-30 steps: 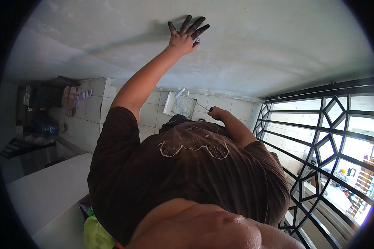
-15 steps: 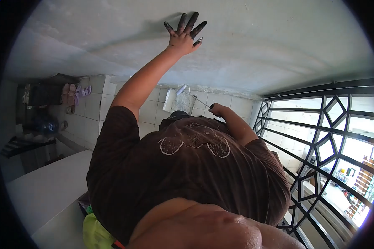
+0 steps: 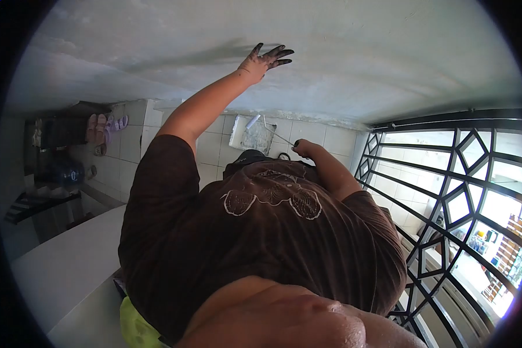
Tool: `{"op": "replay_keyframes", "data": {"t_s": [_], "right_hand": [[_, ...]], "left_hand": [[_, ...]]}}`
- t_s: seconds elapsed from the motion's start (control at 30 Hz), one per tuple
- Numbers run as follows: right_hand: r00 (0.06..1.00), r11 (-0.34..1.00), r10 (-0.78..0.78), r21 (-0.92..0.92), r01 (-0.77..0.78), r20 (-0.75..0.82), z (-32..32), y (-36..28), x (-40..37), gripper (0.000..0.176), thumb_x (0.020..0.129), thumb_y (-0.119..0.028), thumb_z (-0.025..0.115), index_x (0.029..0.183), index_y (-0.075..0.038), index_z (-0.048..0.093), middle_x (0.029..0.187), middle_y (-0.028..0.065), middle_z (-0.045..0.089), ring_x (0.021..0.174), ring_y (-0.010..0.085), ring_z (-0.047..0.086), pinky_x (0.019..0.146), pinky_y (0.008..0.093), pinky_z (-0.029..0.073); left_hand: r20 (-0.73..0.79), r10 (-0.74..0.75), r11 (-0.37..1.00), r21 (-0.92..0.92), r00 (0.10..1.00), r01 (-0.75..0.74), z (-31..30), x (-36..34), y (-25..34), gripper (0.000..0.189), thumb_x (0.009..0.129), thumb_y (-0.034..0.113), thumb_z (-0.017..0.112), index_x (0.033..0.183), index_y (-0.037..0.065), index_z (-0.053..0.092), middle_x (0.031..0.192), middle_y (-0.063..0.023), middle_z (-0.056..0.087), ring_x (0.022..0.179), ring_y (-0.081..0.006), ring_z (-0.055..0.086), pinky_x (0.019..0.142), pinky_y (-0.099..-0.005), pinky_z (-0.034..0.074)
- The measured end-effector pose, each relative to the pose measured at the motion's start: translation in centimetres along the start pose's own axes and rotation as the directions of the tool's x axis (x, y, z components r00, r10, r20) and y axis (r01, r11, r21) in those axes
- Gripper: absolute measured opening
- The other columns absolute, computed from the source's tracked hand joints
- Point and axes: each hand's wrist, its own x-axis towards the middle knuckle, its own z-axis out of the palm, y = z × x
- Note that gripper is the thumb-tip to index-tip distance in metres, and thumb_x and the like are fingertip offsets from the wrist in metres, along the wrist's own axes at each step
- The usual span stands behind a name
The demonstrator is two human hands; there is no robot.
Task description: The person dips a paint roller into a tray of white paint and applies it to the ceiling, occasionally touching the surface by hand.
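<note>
My left hand is raised at the pale wall, fingers spread and smeared with black stains, its shadow falling beside it. Low in front of my body, my right hand is wrapped round the handle of a paint roller. The roller's pale sleeve lies over the far part of a paint tray, and its thin metal rod runs back to my grip. That tray rests on the tiled floor close to the foot of the wall.
On my right stands a black metal grille, with a bright area behind it. Sandals are at the left, by a dark rack. A large white surface lies at the lower left, near a yellow-green item.
My left hand has come down along the wall, and its fingers now point more to the right. The roller has shifted slightly up and left over the tray.
</note>
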Motion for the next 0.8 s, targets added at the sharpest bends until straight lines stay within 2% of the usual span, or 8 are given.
{"op": "replay_keyframes", "data": {"t_s": [0.17,0.37,0.5,0.63,0.67,0.73,0.77,0.8], "right_hand": [[1.000,1.000,-0.017,0.001,0.017,-0.012,0.5,0.6,0.1,0.034,0.089,-0.032,0.058,0.088,0.002,0.061,0.067,0.0107,0.060,0.051,0.0207,0.053,0.044,0.0378,0.044],[1.000,0.999,0.011,0.047,-0.011,0.011,0.6,0.0,-1.4,0.034,0.090,-0.032,0.058,0.087,0.002,0.059,0.064,0.0106,0.057,0.047,0.0201,0.051,0.042,0.0368,0.042],[0.999,0.999,-0.031,0.038,0.033,-0.044,1.7,2.1,0.5,0.035,0.089,-0.033,0.058,0.094,0.002,0.060,0.066,0.0118,0.059,0.049,0.0209,0.053,0.045,0.0376,0.044],[0.999,1.000,-0.012,0.027,0.012,-0.032,1.6,2.2,-0.3,0.039,0.087,-0.036,0.060,0.103,0.001,0.062,0.073,0.0153,0.064,0.055,0.0231,0.058,0.051,0.0386,0.049],[0.999,1.000,-0.005,0.024,0.006,-0.037,1.7,2.3,-0.5,0.040,0.087,-0.036,0.060,0.103,0.001,0.062,0.075,0.0159,0.064,0.056,0.0237,0.059,0.052,0.0387,0.049],[0.992,0.998,-0.058,-0.044,0.054,-0.108,2.3,3.0,-0.1,0.042,0.085,-0.037,0.061,0.103,0.001,0.062,0.081,0.0175,0.066,0.060,0.0264,0.063,0.054,0.0394,0.052],[0.996,0.998,-0.035,-0.059,0.030,-0.082,2.2,2.5,-0.8,0.041,0.085,-0.037,0.061,0.103,0.000,0.063,0.082,0.0175,0.066,0.060,0.0266,0.063,0.053,0.0397,0.052],[0.998,0.997,-0.012,-0.075,0.007,-0.060,1.6,1.6,-1.6,0.041,0.085,-0.037,0.060,0.103,-0.001,0.063,0.083,0.0176,0.066,0.059,0.0268,0.063,0.053,0.0399,0.052]], "left_hand": [[-0.019,0.027,0.991,0.134,0.999,-0.024,1.6,0.3,0.0,0.101,0.076,0.050,0.060,0.148,0.033,-0.008,0.157,0.0062,-0.008,0.144,-0.0179,0.002,0.103,-0.0670,0.009],[0.022,0.095,0.993,0.062,0.995,-0.097,2.5,0.8,-2.0,0.103,0.076,0.047,0.062,0.148,0.033,-0.009,0.157,0.0068,-0.004,0.143,-0.0120,0.004,0.105,-0.0656,0.008],[-0.117,0.092,0.977,0.205,0.989,-0.067,2.8,0.0,-3.7,0.101,0.078,0.045,0.061,0.148,0.031,-0.010,0.157,0.0048,-0.001,0.139,-0.0147,0.023,0.103,-0.0670,0.011],[-0.219,0.302,0.877,-0.318,0.928,-0.361,-0.9,-2.9,-4.8,0.075,0.081,0.030,0.060,0.147,0.027,0.023,0.149,-0.0006,0.031,0.138,-0.0177,0.028,0.109,-0.0601,0.015],[-0.177,0.343,0.724,-0.575,0.922,-0.380,1.9,-3.8,-3.5,0.053,0.081,0.030,0.063,0.131,0.020,0.050,0.127,-0.0042,0.054,0.128,-0.0219,0.042,0.111,-0.0499,0.024],[-0.037,0.311,0.591,-0.775,0.950,-0.224,2.2,-7.4,-0.4,0.039,0.079,0.030,0.066,0.112,0.011,0.059,0.106,-0.0108,0.061,0.105,-0.0287,0.055,0.102,-0.0410,0.036],[-0.081,0.217,0.561,-0.805,0.973,-0.192,4.7,-10.0,3.1,0.039,0.074,0.024,0.068,0.112,0.017,0.062,0.102,-0.0071,0.062,0.092,-0.0298,0.056,0.093,-0.0413,0.040],[0.120,0.104,0.422,-0.904,0.987,0.065,6.2,-12.6,6.1,0.039,0.072,0.025,0.068,0.110,0.016,0.062,0.099,-0.0098,0.063,0.092,-0.0320,0.057,0.090,-0.0402,0.043]]}}
